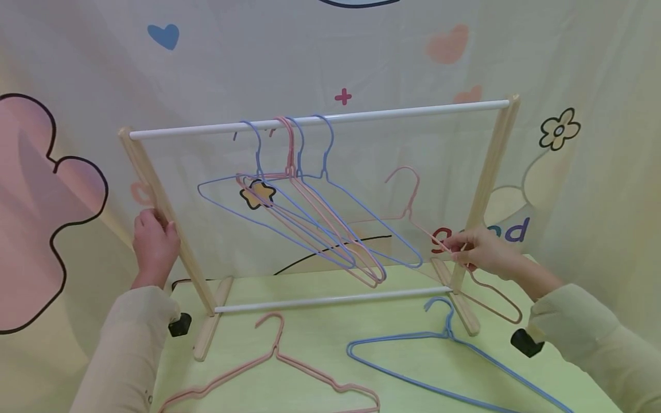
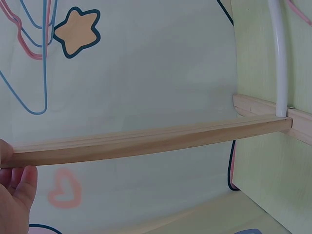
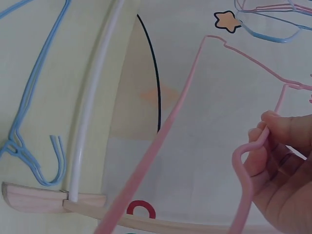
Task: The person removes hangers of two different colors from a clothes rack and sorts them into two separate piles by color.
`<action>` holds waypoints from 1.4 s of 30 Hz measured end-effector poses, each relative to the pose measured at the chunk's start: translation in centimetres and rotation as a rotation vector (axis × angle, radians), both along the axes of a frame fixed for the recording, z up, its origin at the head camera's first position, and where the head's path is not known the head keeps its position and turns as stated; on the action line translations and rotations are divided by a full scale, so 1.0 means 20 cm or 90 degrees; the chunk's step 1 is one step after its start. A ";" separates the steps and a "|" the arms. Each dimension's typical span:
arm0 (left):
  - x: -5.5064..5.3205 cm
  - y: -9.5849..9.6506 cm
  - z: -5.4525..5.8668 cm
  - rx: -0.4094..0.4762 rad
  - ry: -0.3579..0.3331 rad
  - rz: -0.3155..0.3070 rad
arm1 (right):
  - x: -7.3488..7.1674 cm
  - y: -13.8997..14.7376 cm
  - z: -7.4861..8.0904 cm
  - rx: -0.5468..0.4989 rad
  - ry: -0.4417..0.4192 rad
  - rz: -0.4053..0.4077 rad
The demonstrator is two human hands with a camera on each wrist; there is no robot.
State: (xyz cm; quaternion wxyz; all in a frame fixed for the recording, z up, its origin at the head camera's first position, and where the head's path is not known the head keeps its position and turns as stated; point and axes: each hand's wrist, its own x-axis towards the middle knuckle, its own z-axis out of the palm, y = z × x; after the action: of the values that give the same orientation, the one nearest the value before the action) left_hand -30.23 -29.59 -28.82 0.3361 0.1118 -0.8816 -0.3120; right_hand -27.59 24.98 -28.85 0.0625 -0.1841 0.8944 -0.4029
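Note:
My left hand (image 1: 155, 244) grips the left wooden post (image 1: 170, 221) of a small clothes rack; in the left wrist view its fingers (image 2: 25, 183) lie under the post. My right hand (image 1: 488, 252) pinches a pink hanger (image 3: 168, 124) by one sloping arm, near the rack's right post (image 1: 488, 166). This hanger's hook (image 1: 417, 183) points up, below the white top rod (image 1: 403, 113) and apart from it. Several blue hangers (image 1: 332, 140) and pink hangers (image 1: 292, 140) hang from the rod, bunched left of its middle.
Pink hangers (image 1: 279, 334) lie stacked on the pale green table at the front. To their right lie blue hangers (image 1: 450, 321). A white lower bar (image 1: 335, 299) joins the rack's wooden feet. Black clamps (image 1: 179, 325) sit near the table's sides, and a printed curtain hangs behind.

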 end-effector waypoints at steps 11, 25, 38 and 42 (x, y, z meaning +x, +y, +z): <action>0.00 -0.02 -0.01 0.000 0.003 0.002 | -0.02 -0.07 -0.22 -0.059 -0.073 0.042; 0.00 -0.01 -0.02 -0.010 0.015 0.002 | 0.00 -0.28 -0.43 -0.143 -0.198 0.077; 0.00 -0.01 -0.01 -0.003 0.010 0.000 | 0.05 -0.51 -0.61 -0.206 -0.290 0.128; 0.00 -0.01 -0.01 -0.004 0.009 0.001 | 0.06 -0.58 -0.65 -0.217 -0.312 0.140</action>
State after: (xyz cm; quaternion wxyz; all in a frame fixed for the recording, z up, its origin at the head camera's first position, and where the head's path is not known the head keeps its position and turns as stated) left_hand -30.29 -29.73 -28.98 0.3427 0.1097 -0.8802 -0.3095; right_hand -26.30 13.32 -41.82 0.2875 -0.1854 0.7472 -0.5698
